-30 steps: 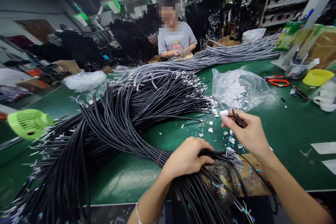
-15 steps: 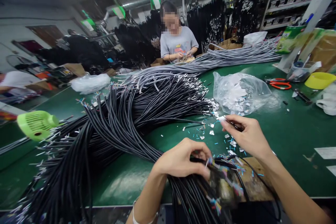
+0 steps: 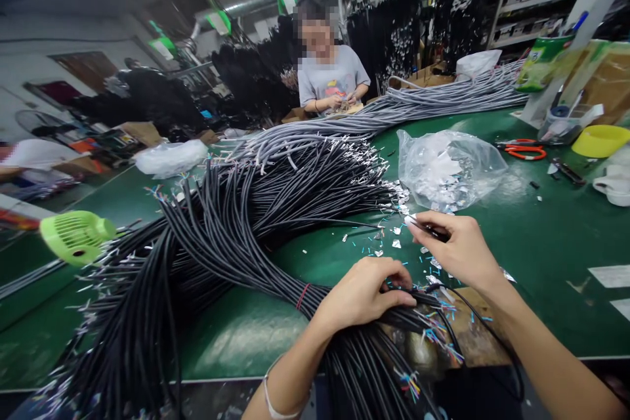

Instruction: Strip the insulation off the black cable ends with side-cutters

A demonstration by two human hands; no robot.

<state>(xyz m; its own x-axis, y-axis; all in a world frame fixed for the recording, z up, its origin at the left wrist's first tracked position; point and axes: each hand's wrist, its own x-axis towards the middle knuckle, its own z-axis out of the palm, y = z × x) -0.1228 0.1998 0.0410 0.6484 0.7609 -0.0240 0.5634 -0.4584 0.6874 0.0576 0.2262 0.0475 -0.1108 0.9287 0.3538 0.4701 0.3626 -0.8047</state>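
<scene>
Black cable bundle (image 3: 266, 272), lying on a green tabletop (image 3: 551, 262); clock directions are read from the left hand (image 3: 364, 295). The left hand rests over the bundle close to its cut end, with the fingers curled and the thumb opposed, gripping the cables. A red tie (image 3: 302, 296) rings the bundle at 9 o'clock. At 4 o'clock, coloured wires (image 3: 443, 338) splay from the cable ends across a worn wooden board (image 3: 480, 341). The right hand (image 3: 460, 249) stands at 2 o'clock, apart from the bundle; its fingers are closed on a slim dark tool (image 3: 436, 231), partly hidden, so its kind cannot be told. A small white patch (image 3: 410, 218) shows at those fingertips; whether it is worn or held is unclear. Foil scraps (image 3: 396, 244) and blue snippets lie scattered at 1 o'clock, just beside the right hand. Farther out at 1 o'clock sits a clear plastic bag (image 3: 485, 177) containing pale scraps; between 1 and 2 o'clock lies a red-handled tool (image 3: 526, 151). A larger heap of black cables (image 3: 295, 190) spreads between 10 and 11 o'clock, with grey cables (image 3: 438, 100) behind it. At 9 o'clock, well apart, is a light-green vented housing (image 3: 73, 236). At 12 o'clock, a co-worker (image 3: 332, 75) in a grey shirt holds 2 hands close together.
</scene>
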